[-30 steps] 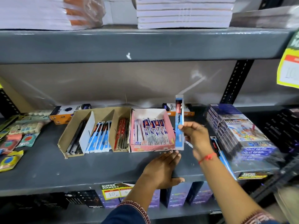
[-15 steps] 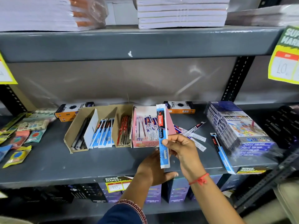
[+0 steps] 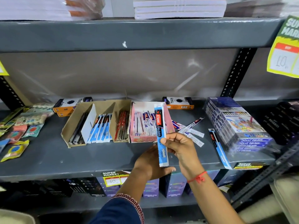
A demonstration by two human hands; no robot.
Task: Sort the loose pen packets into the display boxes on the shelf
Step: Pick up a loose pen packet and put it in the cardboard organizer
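2 hands work at the front of the grey shelf [image 3: 48,159]: right hand [image 3: 181,147] pinches a blue Flair pen packet [image 3: 161,135] upright betw. thumb & fingers, in front of the pink display box [image 3: 140,139], while left hand [image 3: 152,164] lies flat, fingers apart, on the shelf edge just behind it, holding nothing. 3 cardboard box sections sit left of the pink box w/ dark pens [image 3: 77,131], blue packets [image 3: 101,128] & red pens [image 3: 122,126]; loose white packets [image 3: 192,131] lie scattered right of it, & 1 more blue packet [image 3: 220,151] rests beside the colour pencil boxes [image 3: 239,125].
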